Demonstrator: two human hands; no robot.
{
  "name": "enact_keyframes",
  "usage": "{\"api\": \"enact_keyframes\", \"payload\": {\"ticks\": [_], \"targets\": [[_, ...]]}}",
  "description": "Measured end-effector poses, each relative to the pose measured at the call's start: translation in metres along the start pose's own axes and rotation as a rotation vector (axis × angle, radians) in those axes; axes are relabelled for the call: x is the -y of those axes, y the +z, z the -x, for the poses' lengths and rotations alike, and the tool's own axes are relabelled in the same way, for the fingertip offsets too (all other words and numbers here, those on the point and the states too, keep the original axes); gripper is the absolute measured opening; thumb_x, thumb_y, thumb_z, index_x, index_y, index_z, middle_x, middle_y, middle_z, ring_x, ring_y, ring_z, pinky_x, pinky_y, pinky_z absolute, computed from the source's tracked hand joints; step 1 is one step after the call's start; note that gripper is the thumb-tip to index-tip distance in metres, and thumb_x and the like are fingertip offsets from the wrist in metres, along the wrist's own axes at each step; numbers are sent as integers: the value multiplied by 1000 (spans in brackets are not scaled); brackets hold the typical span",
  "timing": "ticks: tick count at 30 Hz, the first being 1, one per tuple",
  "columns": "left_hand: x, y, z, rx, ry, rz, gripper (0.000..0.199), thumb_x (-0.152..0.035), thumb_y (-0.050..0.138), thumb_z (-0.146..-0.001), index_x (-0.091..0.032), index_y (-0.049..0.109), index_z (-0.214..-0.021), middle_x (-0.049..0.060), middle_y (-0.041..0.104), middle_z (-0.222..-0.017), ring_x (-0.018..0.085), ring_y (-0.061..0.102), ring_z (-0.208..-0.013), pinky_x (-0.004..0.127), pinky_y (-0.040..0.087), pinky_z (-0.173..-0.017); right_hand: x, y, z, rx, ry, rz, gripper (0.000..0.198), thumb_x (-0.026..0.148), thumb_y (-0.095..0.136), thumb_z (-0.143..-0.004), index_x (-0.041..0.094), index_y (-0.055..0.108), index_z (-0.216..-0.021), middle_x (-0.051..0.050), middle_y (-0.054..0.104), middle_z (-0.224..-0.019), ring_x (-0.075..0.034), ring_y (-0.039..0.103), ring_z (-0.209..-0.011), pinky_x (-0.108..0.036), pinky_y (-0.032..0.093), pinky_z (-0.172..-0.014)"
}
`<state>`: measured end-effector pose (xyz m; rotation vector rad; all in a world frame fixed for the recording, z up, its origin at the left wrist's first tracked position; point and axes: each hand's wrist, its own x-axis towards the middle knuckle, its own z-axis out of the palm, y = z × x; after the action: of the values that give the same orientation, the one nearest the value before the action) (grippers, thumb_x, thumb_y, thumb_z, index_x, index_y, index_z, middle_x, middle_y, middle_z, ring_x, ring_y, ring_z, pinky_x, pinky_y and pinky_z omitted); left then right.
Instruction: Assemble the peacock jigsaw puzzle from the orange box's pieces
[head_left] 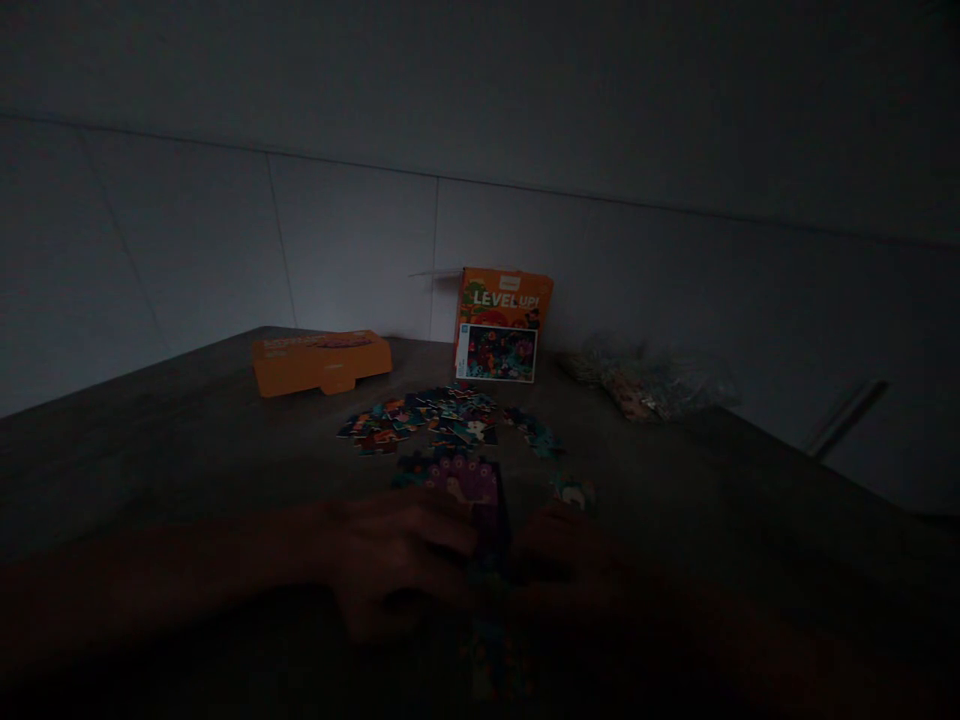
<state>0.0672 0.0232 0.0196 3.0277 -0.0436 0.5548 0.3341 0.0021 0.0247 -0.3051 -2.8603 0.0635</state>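
The picture is very dark, darkest near the bottom. A partly joined jigsaw puzzle (469,480) with a purple, scalloped figure lies in front of me. My left hand (401,550) reaches in from the left, its bent fingers closed at the lower edge of this section. Opposite it, my right hand (566,550) rests close to the section's right side, its fingers mostly lost in shadow. Just beyond the right hand is a small light-patterned puzzle piece (572,493). Another patterned part of the puzzle (495,660) shows faintly below the hands.
Loose puzzle pieces (427,415) are heaped behind the joined section, with a few more pieces (534,430) to their right. An orange "LEVEL UP!" box (502,290) stands at the wall, a picture card (499,354) leaning on it. An orange box lid (322,362) lies left, clear plastic bags (660,380) right.
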Motion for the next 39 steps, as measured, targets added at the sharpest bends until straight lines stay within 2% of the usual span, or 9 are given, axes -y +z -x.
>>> {"api": "enact_keyframes", "payload": {"ticks": [5, 7, 12, 15, 20, 26, 31, 36, 39], "targets": [[0, 4, 2, -18, -50, 11, 49, -16, 52, -68, -15, 59, -116, 11, 66, -99, 27, 61, -95, 38, 53, -87, -1, 1, -1, -37, 17, -45, 26, 12, 47, -94, 16, 61, -115, -10, 63, -100, -18, 55, -88, -31, 46, -76], [1, 5, 4, 0, -53, 9, 49, -17, 52, -68, -17, 60, -116, 11, 66, -101, 27, 61, -95, 39, 53, -90, -1, 1, -2, -28, -17, -29, 26, 12, 47, -94, 18, 61, -115, -10, 63, -100, -19, 55, -88, -32, 46, -76], [1, 3, 2, 3, -46, -6, 39, -19, 52, -67, -19, 62, -105, 9, 65, -89, 26, 60, -83, 39, 53, -78, 0, 1, -1, -75, 30, -79, 27, 13, 46, -95, 17, 57, -120, -10, 63, -103, -18, 56, -90, -32, 46, -80], [0, 1, -1, -7, -28, 17, 42, -17, 52, -66, -18, 60, -108, 9, 65, -88, 26, 60, -81, 38, 53, -74, 0, 4, -1, -86, -21, -37, 21, 16, 47, -96, 18, 60, -113, -9, 63, -102, -18, 56, -89, -30, 46, -76], [0, 2, -2, -18, -33, 18, 41, -17, 52, -67, -16, 60, -107, 11, 66, -89, 26, 61, -83, 39, 53, -77, 2, 5, 0, -69, 14, -42, 22, 19, 51, -95, 16, 61, -115, -10, 62, -103, -17, 56, -88, -29, 46, -73], [1, 4, -1, -21, -25, 25, 36, -15, 51, -69, -16, 59, -105, 11, 67, -93, 27, 63, -87, 39, 54, -79, 6, -3, 0, -9, 0, -2, 14, 23, 54, -97, 19, 67, -100, -7, 63, -102, -16, 56, -89, -29, 45, -76], [2, 5, 0, -20, -35, 43, 39, -17, 52, -69, -17, 59, -107, 12, 68, -95, 27, 63, -87, 40, 54, -78, 4, -1, -1, -60, -57, 11, 18, 21, 50, -99, 18, 66, -107, -8, 65, -102, -17, 56, -90, -31, 45, -78], [1, 4, -1, -41, -21, 30, 38, -14, 51, -69, -15, 60, -106, 13, 69, -96, 28, 64, -91, 40, 54, -83, -2, 7, -1, -82, -94, 8, 14, 22, 52, -98, 16, 64, -102, -6, 64, -95, -16, 54, -83, -31, 42, -72], [1, 4, -2, -25, -34, 43, 37, -16, 52, -69, -17, 59, -105, 12, 69, -94, 27, 63, -88, 39, 54, -80, -3, 8, -1, -95, -88, 11, 15, 21, 51, -98, 16, 64, -100, -6, 64, -94, -16, 54, -82, -30, 41, -72]]}}
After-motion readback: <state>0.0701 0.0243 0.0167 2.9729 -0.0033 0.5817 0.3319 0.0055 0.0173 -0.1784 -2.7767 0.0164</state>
